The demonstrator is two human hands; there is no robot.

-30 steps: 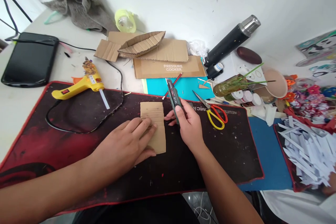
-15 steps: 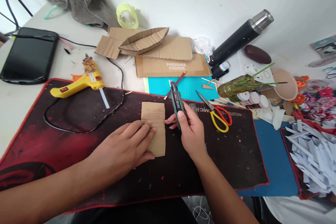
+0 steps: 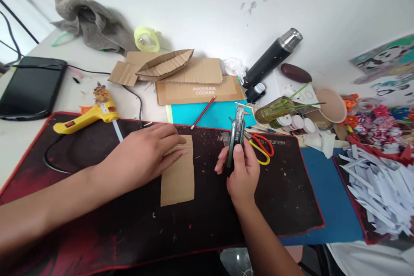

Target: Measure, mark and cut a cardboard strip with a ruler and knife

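A small rectangle of brown cardboard (image 3: 178,181) lies flat on the dark desk mat (image 3: 213,224). My left hand (image 3: 155,146) is over its upper left part, fingers loosely bent and thumb apart from them; the hand covers that corner, and I cannot tell whether it touches. To the right of the cardboard, my right hand (image 3: 242,172) grips a dark green utility knife (image 3: 237,133), its tip pointing up and away from me. Behind that hand, scissors (image 3: 263,148) with red and yellow handles lie partly hidden.
A yellow hot glue gun (image 3: 87,118) rests at the left, its cord on the mat. At the back are cardboard pieces (image 3: 207,69), a red pencil (image 3: 203,112) and a black thermos (image 3: 268,60). Cut paper strips (image 3: 381,189) pile up at the right.
My left hand has lifted from pressing the cardboard and shifted toward its upper end. My right hand has moved right with the knife, farther from the cardboard. The camera view has tilted up.
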